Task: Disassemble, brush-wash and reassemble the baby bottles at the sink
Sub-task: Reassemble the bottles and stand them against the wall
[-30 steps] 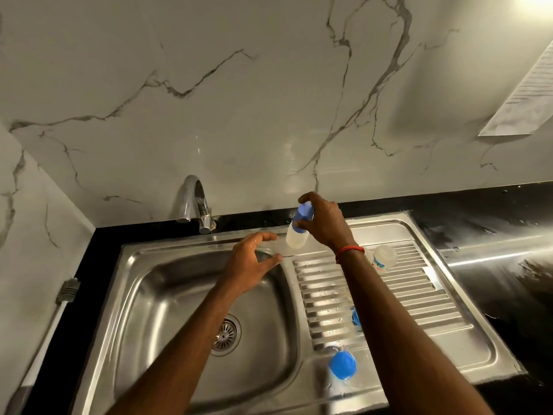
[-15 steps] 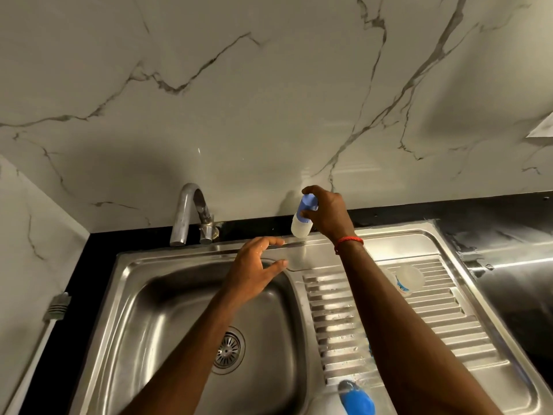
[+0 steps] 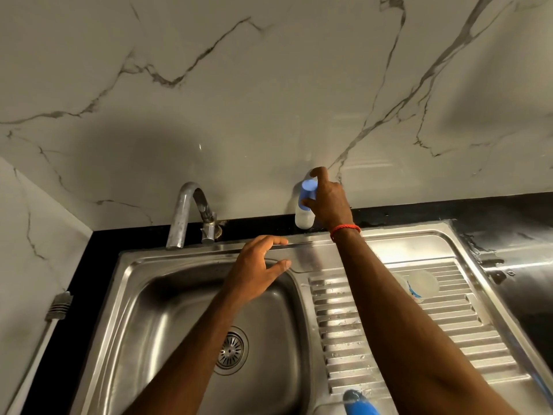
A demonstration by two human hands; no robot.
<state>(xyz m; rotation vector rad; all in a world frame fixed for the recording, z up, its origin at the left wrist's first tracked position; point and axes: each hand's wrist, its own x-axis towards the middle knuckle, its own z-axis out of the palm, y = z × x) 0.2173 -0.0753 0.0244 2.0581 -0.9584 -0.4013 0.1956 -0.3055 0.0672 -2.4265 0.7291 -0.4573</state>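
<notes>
The black counter (image 3: pixel 523 211) carries the sink (image 3: pixel 398 244). Its drain (image 3: pixel 232 350) lies toward 5 o'clock of the tap (image 3: pixel 185 214), so rinse water can run away. The drainboard (image 3: pixel 449 324), at the sink's 3 o'clock side, likely serves for draining. A clear part (image 3: pixel 422 283) lies on it, and a blue piece (image 3: pixel 359 405) sits at its 6 o'clock edge. The left hand (image 3: pixel 254 274) hangs open above the bowl's 1 o'clock corner, empty, probably ready to assist. The right hand (image 3: pixel 329 202) is wrapped round the bottle (image 3: pixel 303 218), gripping its blue collar (image 3: pixel 308 193). It holds the bottle upright at the sink's 12 o'clock rim, seemingly to park it.
</notes>
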